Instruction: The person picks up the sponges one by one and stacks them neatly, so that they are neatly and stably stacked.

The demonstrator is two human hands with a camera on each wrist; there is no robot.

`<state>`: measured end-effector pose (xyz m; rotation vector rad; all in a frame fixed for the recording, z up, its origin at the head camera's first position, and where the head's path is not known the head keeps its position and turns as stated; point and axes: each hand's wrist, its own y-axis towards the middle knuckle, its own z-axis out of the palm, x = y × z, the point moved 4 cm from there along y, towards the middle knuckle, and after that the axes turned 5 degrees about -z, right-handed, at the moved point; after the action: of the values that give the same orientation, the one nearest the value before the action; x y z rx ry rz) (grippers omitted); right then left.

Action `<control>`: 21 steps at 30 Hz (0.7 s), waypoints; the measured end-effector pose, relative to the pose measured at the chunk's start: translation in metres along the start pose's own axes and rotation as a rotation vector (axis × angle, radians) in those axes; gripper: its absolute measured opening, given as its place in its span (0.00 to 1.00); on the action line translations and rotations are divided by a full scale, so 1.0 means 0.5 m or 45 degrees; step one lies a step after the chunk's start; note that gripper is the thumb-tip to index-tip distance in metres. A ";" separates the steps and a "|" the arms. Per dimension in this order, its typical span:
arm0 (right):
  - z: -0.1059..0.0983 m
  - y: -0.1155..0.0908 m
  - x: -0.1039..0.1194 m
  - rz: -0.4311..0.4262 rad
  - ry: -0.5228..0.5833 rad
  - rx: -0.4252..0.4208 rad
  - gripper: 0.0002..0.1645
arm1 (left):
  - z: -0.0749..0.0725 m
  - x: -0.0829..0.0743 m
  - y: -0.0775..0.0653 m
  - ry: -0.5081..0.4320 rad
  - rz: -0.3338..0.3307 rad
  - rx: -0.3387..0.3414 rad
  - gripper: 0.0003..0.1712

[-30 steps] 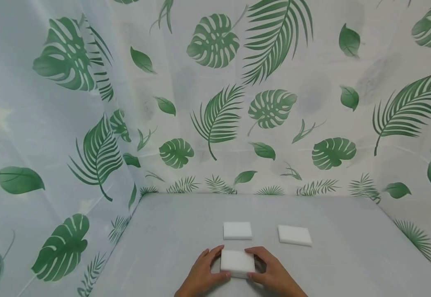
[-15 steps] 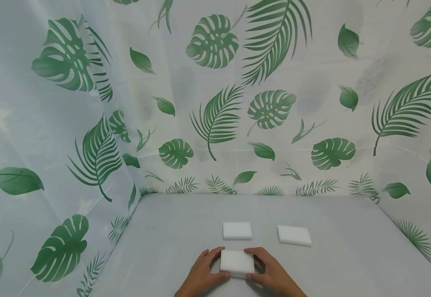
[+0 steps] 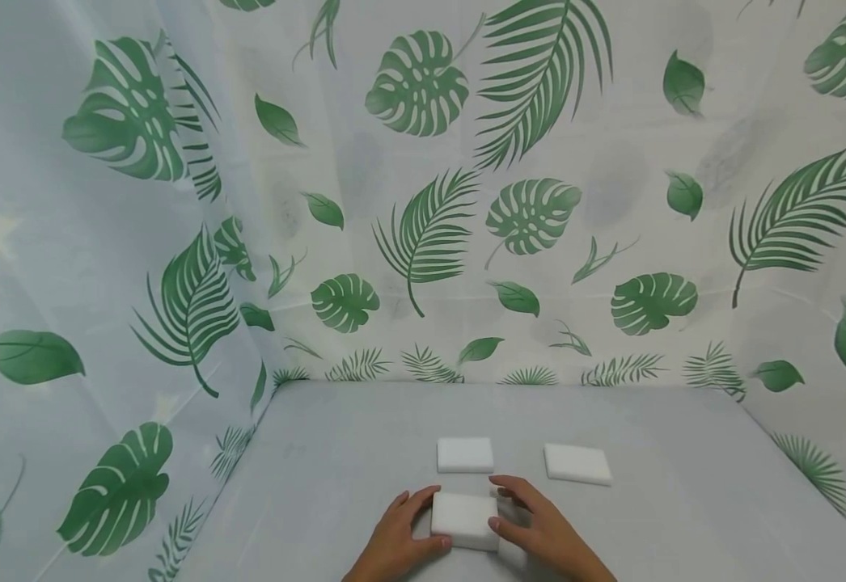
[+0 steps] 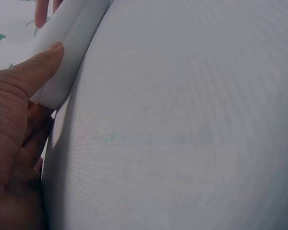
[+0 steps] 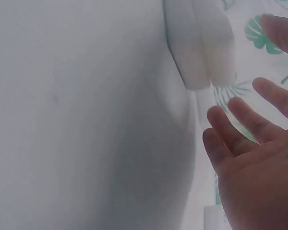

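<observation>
Two white rectangular sponge-like blocks appear stacked flat as one pile (image 3: 464, 517) at the near middle of the grey table. A seam between the two layers shows on the pile (image 4: 73, 40) in the left wrist view. My left hand (image 3: 399, 537) grips the pile's left end, thumb on the near side and fingers at the far side. My right hand (image 3: 545, 529) is beside the right end, its fingers spread. In the right wrist view that hand (image 5: 259, 148) stands apart from the pile (image 5: 200, 48) with nothing in it.
A white block (image 3: 465, 455) lies flat just beyond the pile. Another white block (image 3: 578, 464) lies farther right, slightly turned. The grey table (image 3: 350, 428) meets a leaf-patterned white curtain (image 3: 423, 347) at the back and both sides.
My right hand has let go of the pile's right end and moved slightly right, its fingers opening. The left hand and the pile have stayed in place.
</observation>
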<state>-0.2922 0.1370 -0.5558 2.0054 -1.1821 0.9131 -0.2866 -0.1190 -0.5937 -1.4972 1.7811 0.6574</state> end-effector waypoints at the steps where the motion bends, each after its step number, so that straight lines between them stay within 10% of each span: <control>1: -0.005 0.001 0.000 -0.009 0.005 -0.017 0.39 | -0.001 -0.001 -0.001 0.000 0.008 -0.002 0.47; 21: -0.125 -0.003 -0.011 -0.020 -0.155 -0.203 0.43 | -0.005 -0.001 -0.006 -0.038 0.064 0.004 0.46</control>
<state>-0.3080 0.1895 -0.5252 1.9609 -1.2626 0.6750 -0.2843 -0.1212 -0.5915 -1.4374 1.8010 0.6980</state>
